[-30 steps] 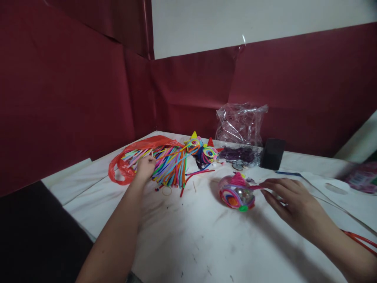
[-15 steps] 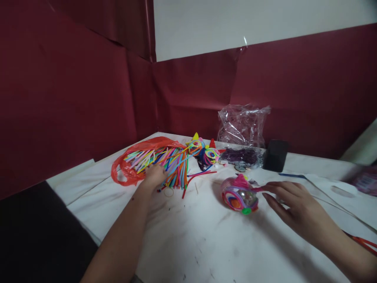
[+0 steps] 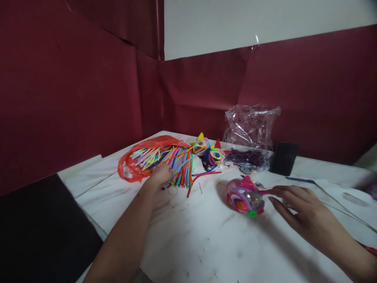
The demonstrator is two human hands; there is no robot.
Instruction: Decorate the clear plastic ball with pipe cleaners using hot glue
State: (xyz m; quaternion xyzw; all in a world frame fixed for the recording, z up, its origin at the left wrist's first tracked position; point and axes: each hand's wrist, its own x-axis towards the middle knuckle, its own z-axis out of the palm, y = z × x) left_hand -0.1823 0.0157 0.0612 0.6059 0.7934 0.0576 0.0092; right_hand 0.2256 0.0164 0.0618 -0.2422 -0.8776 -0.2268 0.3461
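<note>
My right hand (image 3: 297, 206) has its fingertips closed on the end of a pink pipe cleaner (image 3: 264, 192). That strip runs to a round craft piece (image 3: 244, 198), a clear ball wrapped in coloured pipe cleaners, with a pink pointed ear, an orange and blue eye and a green dot. My left hand (image 3: 161, 174) reaches into a spread of loose pipe cleaners (image 3: 181, 173) in many colours; its fingers are blurred and partly hidden among them. Part of the bundle lies inside a red plastic bag (image 3: 126, 175).
Two decorated heads (image 3: 201, 145) lie behind the bundle. A clear plastic bag (image 3: 250, 125), a packet of dark strands (image 3: 247, 157) and a black phone-like slab (image 3: 283, 158) stand toward the back. A blue stick (image 3: 300, 180) lies right. Red sheeting (image 3: 200, 94) walls the marble-patterned table.
The whole view has shifted, so things appear farther right. My left hand stays at the pipe cleaners, and my right hand keeps hold of the pink strip by the ball.
</note>
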